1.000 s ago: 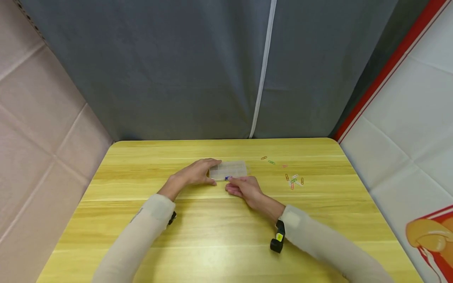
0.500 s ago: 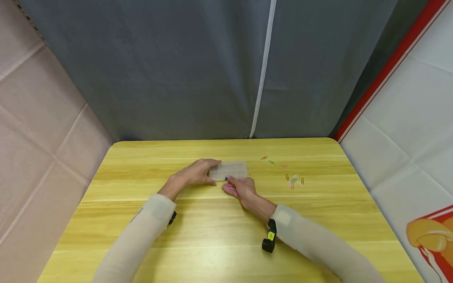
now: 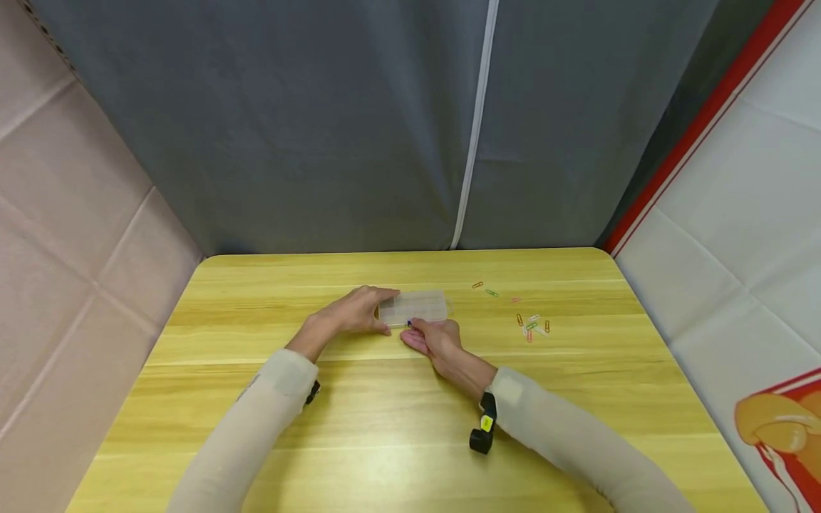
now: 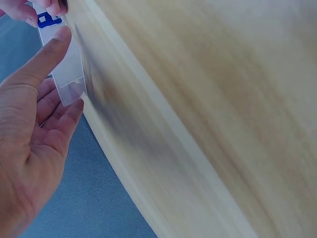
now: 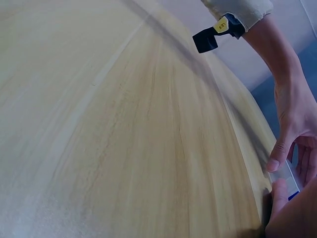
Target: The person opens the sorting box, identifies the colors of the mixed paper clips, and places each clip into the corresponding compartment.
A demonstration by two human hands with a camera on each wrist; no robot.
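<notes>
Gray curtain hangs behind a yellow wooden table (image 3: 398, 420), and all the work sits near the middle of it.

A small clear plastic box (image 3: 413, 308) lies flat there, a bit toward the far side. It has a little blue latch (image 3: 410, 323) on its near edge. In the left wrist view the box (image 4: 67, 64) looks thin and see-through, with the blue latch (image 4: 48, 20) at one end.

The left hand (image 3: 355, 312) holds the left end of the box. Its thumb is on the near edge and its fingers curl over the far edge, so the box is pinched between them. The right hand (image 3: 432, 336) is at the near edge, with its fingertips bunched together right on the blue latch. I cannot tell if the latch is open yet.

To do this step well, I think the left hand should keep the box still and flat. The right fingers should work only the small blue part, with a gentle pull and not a hard yank. A hard yank could make the light box jump or flip.

Some colored paper clips (image 3: 532, 328) lie loose on the table to the right of the box, well apart from both hands. A few more clips (image 3: 485, 290) sit farther back. A black band (image 3: 482, 431) is on the right wrist.
</notes>
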